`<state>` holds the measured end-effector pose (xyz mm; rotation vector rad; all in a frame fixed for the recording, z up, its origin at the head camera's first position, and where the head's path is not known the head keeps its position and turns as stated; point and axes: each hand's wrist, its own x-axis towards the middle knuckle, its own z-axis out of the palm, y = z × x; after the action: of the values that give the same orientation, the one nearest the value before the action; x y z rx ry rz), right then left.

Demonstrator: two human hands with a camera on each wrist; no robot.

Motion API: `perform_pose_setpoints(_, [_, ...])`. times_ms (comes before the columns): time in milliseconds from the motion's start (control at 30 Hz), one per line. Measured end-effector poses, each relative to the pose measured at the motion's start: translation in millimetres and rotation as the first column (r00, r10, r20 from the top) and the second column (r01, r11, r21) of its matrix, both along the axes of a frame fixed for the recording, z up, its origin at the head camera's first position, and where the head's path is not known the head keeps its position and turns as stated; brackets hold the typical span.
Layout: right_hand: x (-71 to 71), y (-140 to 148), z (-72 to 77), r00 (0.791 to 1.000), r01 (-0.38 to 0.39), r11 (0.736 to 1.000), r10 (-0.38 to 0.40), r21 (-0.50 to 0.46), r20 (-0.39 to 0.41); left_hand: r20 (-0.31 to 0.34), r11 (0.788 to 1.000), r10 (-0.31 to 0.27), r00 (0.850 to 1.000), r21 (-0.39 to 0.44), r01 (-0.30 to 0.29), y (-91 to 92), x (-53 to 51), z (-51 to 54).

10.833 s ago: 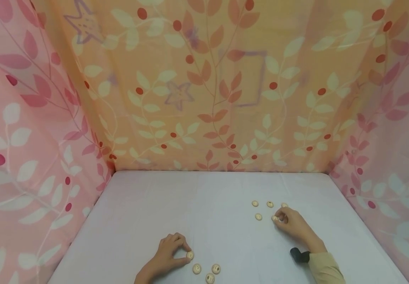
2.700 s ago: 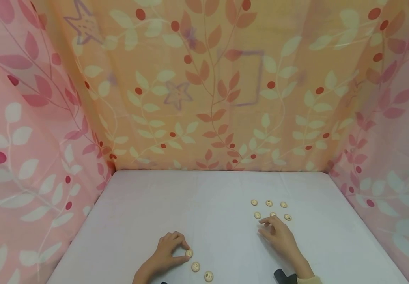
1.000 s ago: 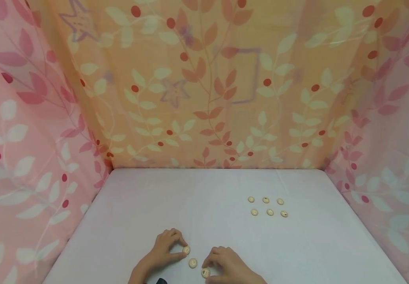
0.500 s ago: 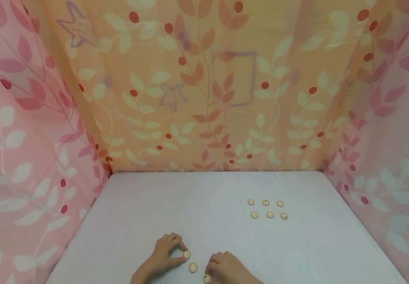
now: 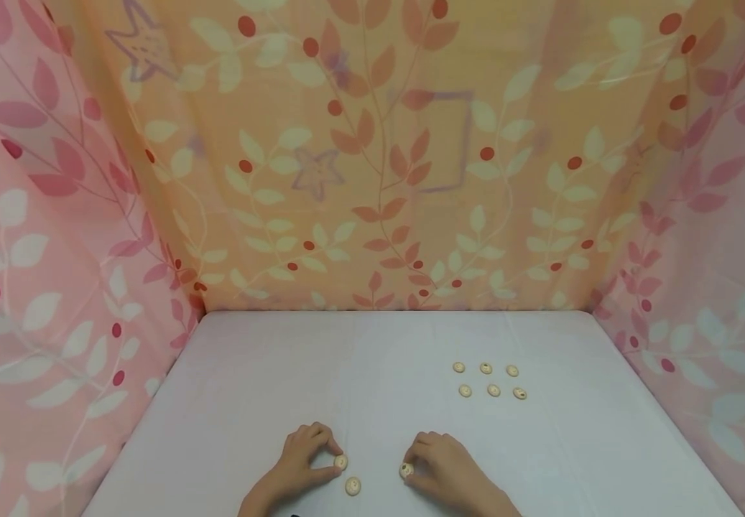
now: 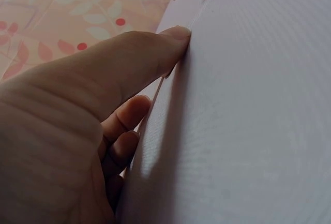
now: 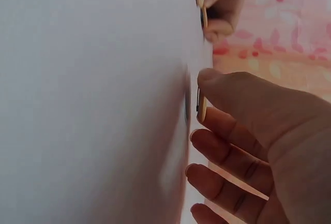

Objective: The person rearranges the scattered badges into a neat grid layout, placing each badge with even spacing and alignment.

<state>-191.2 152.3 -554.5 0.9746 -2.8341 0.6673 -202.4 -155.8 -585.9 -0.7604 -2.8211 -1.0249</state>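
Observation:
My left hand (image 5: 301, 461) rests on the white table, thumb and forefinger pinching a small round wooden disc (image 5: 341, 462) by its edges. Just in front of it lies a second wooden disc (image 5: 353, 486) with a mark on its face. To the right, my right hand (image 5: 446, 465) pinches another disc with a dark spot (image 5: 406, 471) between thumb and forefinger. The right wrist view shows that held disc (image 7: 202, 106) edge-on, slightly off the tabletop above its shadow. In the left wrist view, the thumb (image 6: 173, 40) hides most of the left disc.
At the table's right rear lie two rows of three wooden discs, a back row (image 5: 486, 368) and a front row (image 5: 493, 390). The white tabletop (image 5: 269, 359) is enclosed by a patterned orange curtain (image 5: 372, 179) behind and pink curtains at the sides.
Discs from the near group have joined the rear rows. My right hand came back from there, took the spotted disc, and has moved it rightward and away. My left hand keeps its pinch.

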Motion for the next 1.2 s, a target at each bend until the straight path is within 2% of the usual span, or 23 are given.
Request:
perform_pose_setpoints(167, [-8.7,15,0.5,0.995,0.103,0.994,-0.103,-0.034,-0.01,0.004,1.0,-0.006,1.0,0.009,0.006,0.2,1.1,1.9])
perform_pose_setpoints(300, [-12.0,26,2.1,0.981,0.192,0.981,-0.192,-0.039,-0.004,0.025,1.0,-0.004,1.0,0.011,0.004,0.2,1.4,3.0])
perform_pose_setpoints(400, [-14.6,35,2.9,0.961,0.276,0.961,-0.276,-0.018,-0.006,0.033,1.0,-0.003,0.999,0.013,0.003,0.1,1.7,3.7])
perform_pose_setpoints(533, [-19.0,47,2.7,0.92,0.391,0.921,-0.391,0.002,-0.017,0.025,1.0,-0.001,1.0,0.015,0.001,0.4,2.5,5.0])
perform_pose_setpoints(667, [-23.1,58,3.8,0.886,0.464,0.886,-0.464,0.004,0.001,0.009,1.0,-0.002,1.0,0.013,0.001,0.8,3.2,6.0])
perform_pose_setpoints(1000, [-32.0,72,4.6,0.862,0.502,0.865,-0.501,0.004,0.083,0.009,1.0,-0.003,1.0,0.018,0.003,0.5,3.0,6.9])
perform_pose_setpoints(1200, [-33.8,76,3.1,0.856,0.511,0.859,-0.512,0.024,0.075,0.012,1.0,-0.004,1.0,0.022,0.004,0.5,3.2,6.5])
